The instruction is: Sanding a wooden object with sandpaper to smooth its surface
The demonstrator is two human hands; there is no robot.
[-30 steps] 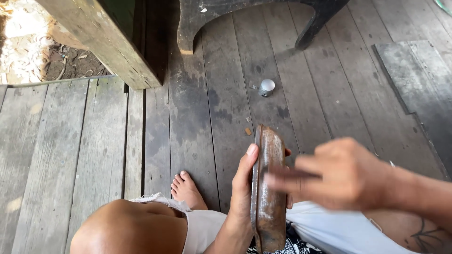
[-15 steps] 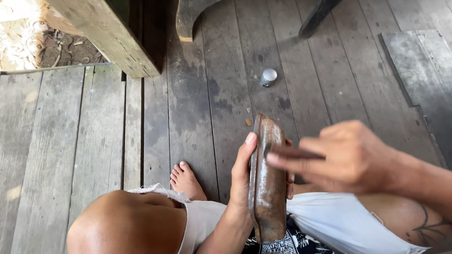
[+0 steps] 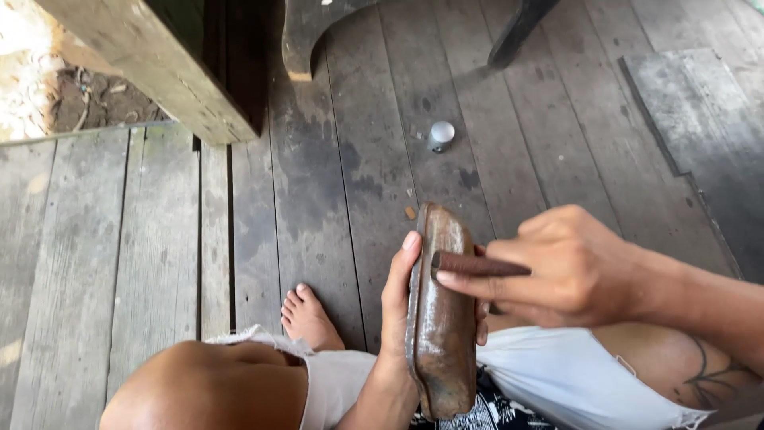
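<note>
Floor: grey, weathered wooden planks (image 3: 159,239) fill most of the frame, stained darker toward the centre.
Beam: a thick pale wooden post (image 3: 151,60) slants across the upper left of the frame.
Furniture legs: dark curved legs (image 3: 306,36) stand at the top centre.
Knees: the person's bare left knee (image 3: 207,390) sits at lower left, with a bare foot (image 3: 306,318) just above it on the planks.
Brown slab: a long, rounded rusty-brown piece (image 3: 438,318) stands on edge, low at centre of the frame.
Left hand (image 3: 395,295): its grip is wrapped round the slab's left edge, fingers closed on it.
Right hand (image 3: 569,267): its grip is closed on a short dark rod (image 3: 477,264), whose tip touches the slab's upper face.
Cap: a small silver-grey round cap (image 3: 440,135) lies on the planks at upper centre, well apart from the hands.
</note>
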